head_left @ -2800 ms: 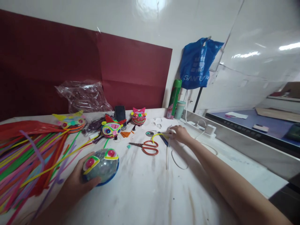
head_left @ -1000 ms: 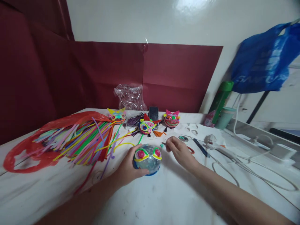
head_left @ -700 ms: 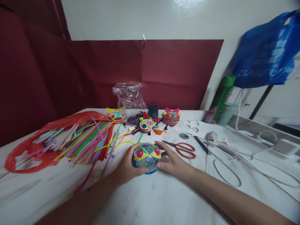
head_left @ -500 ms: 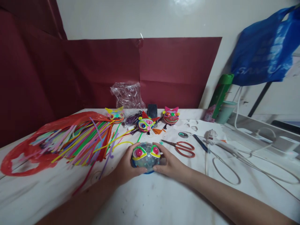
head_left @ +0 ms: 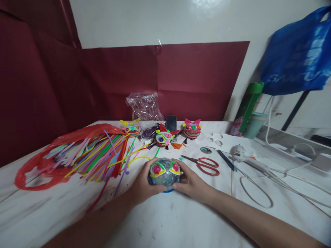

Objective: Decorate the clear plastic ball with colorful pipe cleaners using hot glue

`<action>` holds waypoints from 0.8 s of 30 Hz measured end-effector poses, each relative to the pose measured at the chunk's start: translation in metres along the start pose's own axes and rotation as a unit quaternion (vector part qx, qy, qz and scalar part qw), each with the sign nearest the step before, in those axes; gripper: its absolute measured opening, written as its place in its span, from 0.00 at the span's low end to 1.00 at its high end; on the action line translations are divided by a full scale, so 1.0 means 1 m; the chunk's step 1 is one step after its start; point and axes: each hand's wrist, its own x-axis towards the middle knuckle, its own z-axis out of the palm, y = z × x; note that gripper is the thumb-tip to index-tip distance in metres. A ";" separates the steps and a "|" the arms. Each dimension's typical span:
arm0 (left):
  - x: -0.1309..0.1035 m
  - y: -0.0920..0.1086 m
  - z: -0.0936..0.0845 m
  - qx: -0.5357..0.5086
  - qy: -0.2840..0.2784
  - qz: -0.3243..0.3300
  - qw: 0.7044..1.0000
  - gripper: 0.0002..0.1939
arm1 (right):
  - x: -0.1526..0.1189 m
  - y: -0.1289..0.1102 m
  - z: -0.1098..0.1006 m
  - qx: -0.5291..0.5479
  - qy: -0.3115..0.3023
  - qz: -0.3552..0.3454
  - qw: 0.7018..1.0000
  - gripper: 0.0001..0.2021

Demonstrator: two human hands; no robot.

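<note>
A rounded, greyish ball (head_left: 165, 178) with a blue lower edge sits between my hands near the table's middle. Two eye shapes, pink in the centre with white, green and yellow outlines, are on its upper front. My left hand (head_left: 145, 184) grips its left side, thumb across the lower front. On the right side my right hand (head_left: 190, 182) holds it the same way. Orange-handled scissors (head_left: 207, 165) lie to the right. Behind are three finished-looking colourful heads: one with yellow ears (head_left: 131, 127), one with red ears (head_left: 164, 137) and one with pink ears (head_left: 192, 128).
Many coloured pipe cleaners (head_left: 90, 155) lie on a red plastic bag (head_left: 24, 187) at left. A glue gun (head_left: 239, 153), blue-handled tool (head_left: 226, 160) and looping cables are at right. Further back stand a phone (head_left: 171, 123), clear plastic (head_left: 144, 106) and a green cup (head_left: 255, 124).
The whole view has shifted slightly, so things appear a little further right. Both hands keep the same hold on the ball.
</note>
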 end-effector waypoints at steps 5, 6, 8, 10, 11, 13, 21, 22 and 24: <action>0.000 -0.001 0.000 -0.009 -0.002 -0.001 1.000 0.45 | 0.001 0.002 0.000 0.007 -0.001 -0.005 1.000 0.38; 0.000 -0.002 0.000 -0.011 -0.002 -0.001 1.000 0.46 | 0.001 0.002 0.000 0.010 -0.002 -0.005 1.000 0.38; 0.000 -0.004 -0.001 -0.007 -0.003 0.001 1.000 0.46 | 0.001 0.002 0.001 0.018 -0.003 -0.005 1.000 0.39; 0.000 -0.004 -0.001 0.001 -0.006 0.004 1.000 0.46 | 0.001 0.002 0.001 0.024 -0.004 -0.004 1.000 0.39; 0.001 -0.004 -0.001 0.004 -0.007 0.006 1.000 0.45 | 0.001 0.002 0.001 0.024 -0.005 -0.002 1.000 0.39; 0.001 -0.003 -0.001 0.006 -0.009 0.006 1.000 0.45 | 0.001 0.002 0.001 0.025 -0.005 0.000 1.000 0.38; 0.000 0.003 0.000 0.004 -0.005 -0.001 1.000 0.44 | 0.001 0.003 0.000 0.021 -0.006 -0.004 1.000 0.38; 0.000 0.003 -0.001 0.003 -0.008 -0.001 1.000 0.45 | 0.001 0.003 0.000 0.021 -0.007 -0.004 1.000 0.38; 0.000 0.003 -0.001 0.002 -0.013 -0.004 1.000 0.45 | 0.001 0.004 0.000 0.021 -0.008 -0.005 1.000 0.39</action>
